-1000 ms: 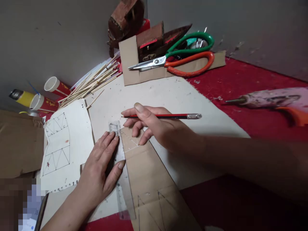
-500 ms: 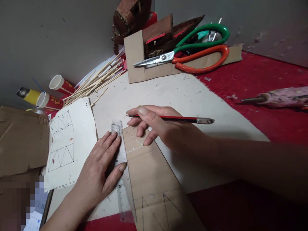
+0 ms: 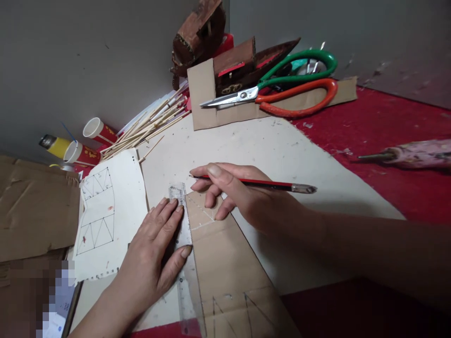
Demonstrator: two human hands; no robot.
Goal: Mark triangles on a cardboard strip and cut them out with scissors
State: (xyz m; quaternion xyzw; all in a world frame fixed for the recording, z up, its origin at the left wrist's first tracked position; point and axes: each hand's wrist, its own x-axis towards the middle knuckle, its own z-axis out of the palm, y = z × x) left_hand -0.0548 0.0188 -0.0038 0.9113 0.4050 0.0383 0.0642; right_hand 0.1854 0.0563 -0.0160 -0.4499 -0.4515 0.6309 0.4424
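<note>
My left hand [image 3: 155,249] lies fairly flat, fingers and thumb spread, pressing a clear plastic ruler [image 3: 183,224] along the left edge of a brown cardboard strip [image 3: 225,256]. The strip bears pale lines near its far end and dark zigzag lines near me. In my right hand [image 3: 243,197] is a red-and-black pencil [image 3: 262,183], pinched between thumb and fingers. Its tip points left, just above the far end of the ruler, apart from the cardboard. The fingertips of that hand hover over or rest on the strip's far corner; I cannot tell which.
A paper with truss drawings [image 3: 123,206] lies left. Behind it are thin wooden sticks [image 3: 148,124], paper cups [image 3: 82,154] and a yellow bottle [image 3: 56,145]. Large scissors [image 3: 246,95] rest on cardboard before a brown model boat [image 3: 234,63]. A pointed tool [image 3: 405,155] is at right.
The whole view has shifted slightly, so everything appears a little lower and further right. Both hands, the ruler and the pencil keep nearly the same places relative to the cardboard.
</note>
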